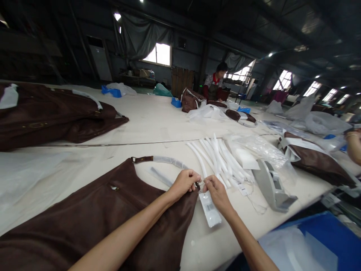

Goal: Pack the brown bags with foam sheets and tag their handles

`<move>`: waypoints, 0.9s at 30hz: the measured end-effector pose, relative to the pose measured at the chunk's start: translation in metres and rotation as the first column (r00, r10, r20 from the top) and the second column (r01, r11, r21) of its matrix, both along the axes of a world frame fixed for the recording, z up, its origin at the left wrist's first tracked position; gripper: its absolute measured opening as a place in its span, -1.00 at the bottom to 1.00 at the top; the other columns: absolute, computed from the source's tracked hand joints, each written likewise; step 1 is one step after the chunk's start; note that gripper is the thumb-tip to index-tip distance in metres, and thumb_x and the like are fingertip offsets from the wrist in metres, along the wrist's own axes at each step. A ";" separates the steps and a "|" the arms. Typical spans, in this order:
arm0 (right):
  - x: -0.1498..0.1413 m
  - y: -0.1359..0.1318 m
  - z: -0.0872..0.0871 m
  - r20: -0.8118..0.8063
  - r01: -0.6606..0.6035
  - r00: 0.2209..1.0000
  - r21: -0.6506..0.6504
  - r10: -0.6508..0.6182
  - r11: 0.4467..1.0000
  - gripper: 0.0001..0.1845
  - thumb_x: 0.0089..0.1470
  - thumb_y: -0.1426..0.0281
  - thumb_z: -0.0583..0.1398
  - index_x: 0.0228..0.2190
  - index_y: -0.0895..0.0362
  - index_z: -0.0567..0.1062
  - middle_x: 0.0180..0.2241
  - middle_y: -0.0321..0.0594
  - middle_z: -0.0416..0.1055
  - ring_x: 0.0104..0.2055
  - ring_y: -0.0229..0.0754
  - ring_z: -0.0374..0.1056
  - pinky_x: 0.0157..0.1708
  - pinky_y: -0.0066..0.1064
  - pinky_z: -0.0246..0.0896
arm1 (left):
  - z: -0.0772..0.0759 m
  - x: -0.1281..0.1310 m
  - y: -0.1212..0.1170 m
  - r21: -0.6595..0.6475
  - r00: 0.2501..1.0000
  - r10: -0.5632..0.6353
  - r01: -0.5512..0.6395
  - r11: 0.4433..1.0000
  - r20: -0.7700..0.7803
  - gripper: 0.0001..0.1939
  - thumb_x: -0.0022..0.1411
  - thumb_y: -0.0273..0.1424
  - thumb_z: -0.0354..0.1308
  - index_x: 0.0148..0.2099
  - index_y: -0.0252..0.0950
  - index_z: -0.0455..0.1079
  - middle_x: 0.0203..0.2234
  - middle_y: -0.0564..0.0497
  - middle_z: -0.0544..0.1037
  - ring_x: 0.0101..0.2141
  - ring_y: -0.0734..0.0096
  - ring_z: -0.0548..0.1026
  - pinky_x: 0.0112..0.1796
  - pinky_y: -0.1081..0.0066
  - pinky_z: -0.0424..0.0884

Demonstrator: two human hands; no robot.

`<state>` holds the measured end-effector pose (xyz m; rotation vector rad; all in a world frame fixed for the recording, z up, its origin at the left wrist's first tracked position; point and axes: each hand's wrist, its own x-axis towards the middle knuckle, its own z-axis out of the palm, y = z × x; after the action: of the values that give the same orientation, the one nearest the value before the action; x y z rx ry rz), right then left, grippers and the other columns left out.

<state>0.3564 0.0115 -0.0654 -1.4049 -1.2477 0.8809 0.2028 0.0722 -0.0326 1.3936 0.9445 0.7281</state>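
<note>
A dark brown handbag lies flat on the table in front of me, its strap wrapped in pale film and arching away from me. My left hand is closed at the bag's right upper corner, pinching the strap end by its small metal fitting. Beside it, the thumb and fingers of my right hand are pinched on what looks like the thin string of a tag. Below these fingers a white barcoded tag in a clear sleeve rests against the table. The fingertips hide the exact join.
White foam tubes lie beyond my right hand, near a grey tape dispenser. Another brown bag sits at right, more brown bags at left. A blue bin stands below the edge. A co-worker is across the table.
</note>
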 end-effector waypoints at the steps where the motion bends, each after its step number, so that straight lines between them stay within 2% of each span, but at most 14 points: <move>1: 0.000 0.000 -0.001 -0.014 0.009 1.000 -0.004 -0.009 1.000 -0.67 0.15 0.08 0.14 -0.46 0.07 0.37 -0.55 -0.25 0.38 -0.43 -0.10 0.28 -0.30 -0.25 0.16 | 0.000 0.000 0.001 -0.005 1.000 -0.005 0.005 1.000 -0.005 -0.77 -0.02 -0.21 0.21 -0.49 -0.29 0.43 -0.65 0.02 0.40 -0.58 0.42 0.30 -0.52 0.43 0.19; 4: 0.001 -0.004 -0.006 -0.052 -0.001 0.999 -0.017 0.000 1.000 -0.65 0.06 0.05 0.21 -0.35 0.09 0.39 -0.44 -0.18 0.45 -0.37 -0.06 0.35 -0.31 -0.24 0.23 | 0.002 0.005 0.008 -0.028 0.999 -0.035 0.035 0.999 -0.004 -0.83 -0.13 -0.28 0.15 -0.55 -0.30 0.40 -0.61 0.00 0.45 -0.52 0.38 0.33 -0.48 0.42 0.18; 7: 0.004 -0.011 -0.022 -0.186 -0.100 0.979 -0.097 0.081 0.990 -0.42 -0.17 0.13 0.39 -0.14 0.10 0.40 -0.26 -0.14 0.49 -0.28 -0.07 0.42 -0.28 -0.27 0.29 | 0.004 0.012 0.016 -0.052 0.998 -0.054 0.055 0.997 0.024 -0.84 -0.19 -0.30 0.12 -0.60 -0.31 0.38 -0.67 0.02 0.41 -0.54 0.38 0.32 -0.47 0.42 0.15; 10: 0.012 -0.017 -0.045 -0.377 -0.192 0.920 -0.193 0.108 0.962 -0.23 -0.44 0.27 0.50 -0.12 0.09 0.39 -0.16 -0.14 0.47 -0.36 -0.15 0.41 -0.38 -0.34 0.29 | 0.006 0.015 0.018 -0.091 0.996 -0.031 0.038 0.995 0.079 -0.83 -0.18 -0.29 0.11 -0.60 -0.31 0.36 -0.66 0.02 0.43 -0.55 0.41 0.31 -0.45 0.42 0.14; 12: 0.017 -0.021 -0.057 -0.420 -0.198 0.903 -0.220 0.090 0.955 -0.17 -0.49 0.34 0.50 -0.09 0.07 0.39 -0.09 -0.10 0.45 -0.44 -0.20 0.39 -0.48 -0.38 0.26 | 0.004 0.013 0.017 -0.140 0.992 0.000 0.017 0.990 0.122 -0.80 -0.15 -0.26 0.13 -0.58 -0.31 0.35 -0.62 0.01 0.46 -0.53 0.43 0.32 -0.42 0.43 0.16; 14: 0.020 -0.022 -0.064 -0.434 -0.232 0.893 -0.226 0.115 0.946 -0.17 -0.48 0.37 0.49 -0.07 0.08 0.39 -0.11 -0.08 0.47 -0.48 -0.21 0.37 -0.53 -0.40 0.21 | 0.001 0.009 0.016 -0.209 0.985 0.040 -0.005 0.978 0.165 -0.75 -0.15 -0.20 0.18 -0.55 -0.31 0.34 -0.59 0.02 0.47 -0.51 0.45 0.34 -0.40 0.45 0.18; 16: 0.021 -0.023 -0.066 -0.440 -0.302 0.879 -0.224 0.181 0.927 -0.30 -0.44 0.32 0.47 -0.17 0.13 0.44 -0.30 -0.14 0.51 -0.52 -0.22 0.34 -0.55 -0.44 0.14 | -0.002 0.004 0.016 -0.290 0.974 0.089 -0.025 0.957 0.209 -0.66 -0.18 -0.12 0.24 -0.50 -0.31 0.35 -0.53 0.01 0.49 -0.48 0.45 0.39 -0.40 0.47 0.20; 18: 0.022 -0.022 -0.064 -0.408 -0.342 0.886 -0.257 0.219 0.904 -0.49 -0.38 0.23 0.45 -0.35 0.18 0.47 -0.54 -0.26 0.43 -0.59 -0.29 0.25 -0.58 -0.49 0.02 | -0.005 0.000 0.017 -0.369 0.956 0.142 -0.038 0.929 0.257 -0.56 -0.22 -0.06 0.31 -0.41 -0.31 0.37 -0.43 -0.02 0.54 -0.41 0.43 0.45 -0.38 0.50 0.25; 20: 0.023 -0.022 -0.060 -0.342 -0.297 0.920 -0.287 0.192 0.911 -0.59 -0.30 0.17 0.41 -0.50 0.17 0.42 -0.68 -0.37 0.27 -0.64 -0.36 0.13 -0.60 -0.52 -0.07 | -0.006 -0.004 0.018 -0.429 0.936 0.183 -0.038 0.903 0.301 -0.47 -0.25 -0.02 0.37 -0.33 -0.30 0.37 -0.34 -0.06 0.58 -0.32 0.38 0.51 -0.34 0.51 0.31; 23: 0.023 -0.023 -0.051 -0.244 -0.167 0.965 -0.279 0.099 0.946 -0.57 -0.21 0.11 0.37 -0.55 0.13 0.33 -0.68 -0.42 0.22 -0.65 -0.35 0.15 -0.63 -0.53 -0.08 | -0.007 -0.008 0.017 -0.494 0.907 0.240 -0.042 0.868 0.346 -0.46 -0.23 -0.09 0.44 -0.29 -0.32 0.39 -0.32 -0.11 0.61 -0.29 0.36 0.55 -0.33 0.52 0.37; 27: 0.018 -0.025 -0.035 -0.173 -0.056 0.985 -0.287 0.006 0.956 -0.52 -0.08 -0.04 0.27 -0.43 0.08 0.29 -0.60 -0.42 0.33 -0.71 -0.28 0.30 -0.72 -0.54 -0.06 | -0.010 -0.011 0.017 -0.541 0.878 0.313 -0.075 0.838 0.362 -0.65 -0.05 -0.25 0.43 -0.33 -0.38 0.43 -0.39 -0.09 0.61 -0.45 0.48 0.52 -0.46 0.58 0.35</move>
<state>0.3741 -0.0138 -0.1009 -1.5056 -1.0422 1.2202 0.1923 0.0889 -0.0422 0.6205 0.8435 0.8275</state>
